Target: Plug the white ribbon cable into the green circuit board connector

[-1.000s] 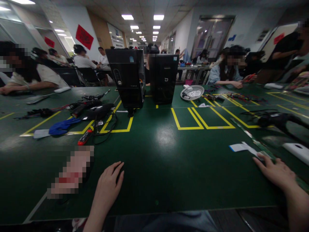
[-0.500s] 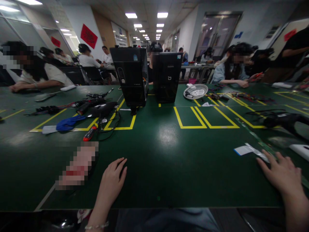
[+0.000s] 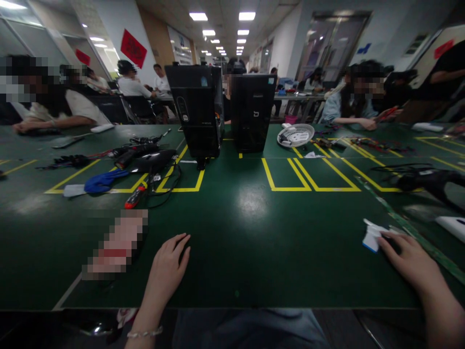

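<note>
My left hand (image 3: 170,261) rests on the green table with its fingers stretched out and slightly bent, holding nothing. At the right, my right hand (image 3: 409,257) has its thumb and fingers closed on the near edge of a flat white ribbon cable (image 3: 371,236) with a blue end. The cable is folded and lies against the tabletop; part of it is hidden under the fingers. Left of my left hand is a long blurred-out object (image 3: 118,245) with pinkish and red tones.
Two black computer towers (image 3: 194,111) (image 3: 252,114) stand at the table's middle. Back left are a red-and-black screwdriver (image 3: 134,198), a blue glove-like item (image 3: 103,181) and black cables. A white basket (image 3: 296,134) sits behind yellow tape outlines (image 3: 290,189). Other people sit around.
My right hand has moved slightly left and its fingers have closed on the ribbon cable. The cable has turned, its blue end now facing toward me. My left hand has stayed put.
</note>
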`<act>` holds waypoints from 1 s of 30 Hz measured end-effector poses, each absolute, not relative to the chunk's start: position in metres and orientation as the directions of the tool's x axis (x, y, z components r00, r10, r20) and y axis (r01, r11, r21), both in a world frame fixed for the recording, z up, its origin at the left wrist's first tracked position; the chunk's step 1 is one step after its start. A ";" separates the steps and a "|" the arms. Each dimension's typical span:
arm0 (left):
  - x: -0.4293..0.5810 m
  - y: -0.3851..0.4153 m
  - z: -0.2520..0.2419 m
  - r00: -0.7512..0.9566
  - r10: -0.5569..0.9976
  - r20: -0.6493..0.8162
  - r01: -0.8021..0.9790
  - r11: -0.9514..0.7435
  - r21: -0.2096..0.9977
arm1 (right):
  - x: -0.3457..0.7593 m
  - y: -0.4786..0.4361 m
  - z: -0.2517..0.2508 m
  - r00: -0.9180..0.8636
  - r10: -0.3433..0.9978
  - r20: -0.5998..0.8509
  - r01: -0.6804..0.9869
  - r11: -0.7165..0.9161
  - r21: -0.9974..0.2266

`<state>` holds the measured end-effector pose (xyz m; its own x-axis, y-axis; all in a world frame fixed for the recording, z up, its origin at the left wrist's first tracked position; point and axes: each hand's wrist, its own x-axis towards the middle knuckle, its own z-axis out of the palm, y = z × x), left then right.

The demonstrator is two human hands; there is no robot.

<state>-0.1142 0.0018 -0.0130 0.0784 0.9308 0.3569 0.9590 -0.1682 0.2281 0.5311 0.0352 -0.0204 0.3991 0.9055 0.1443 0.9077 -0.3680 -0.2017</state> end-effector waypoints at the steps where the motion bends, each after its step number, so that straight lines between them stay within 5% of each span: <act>1: -0.114 0.002 -0.013 0.078 0.933 0.351 0.960 -0.165 0.226 | 0.528 0.034 -0.018 0.405 0.904 0.136 0.903 -0.372 -0.215; 9: -0.116 0.003 -0.015 0.070 0.934 0.350 0.957 -0.163 0.241 | 0.514 0.027 -0.015 0.270 0.912 0.308 0.951 -0.203 -0.231; 17: -0.115 0.002 -0.016 0.062 0.936 0.346 0.958 -0.153 0.242 | 0.505 0.024 -0.016 0.334 0.933 0.135 0.916 -0.287 -0.281; 30: -0.114 0.002 -0.015 0.075 0.929 0.363 0.956 -0.170 0.238 | 0.351 0.013 -0.029 -0.216 0.913 0.346 0.971 0.239 -0.026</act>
<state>-0.1144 0.0023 -0.0149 0.0749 0.9287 0.3631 0.9561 -0.1704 0.2385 0.3513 0.0134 -0.0291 -0.2159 0.9132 0.3455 0.9706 0.2394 -0.0261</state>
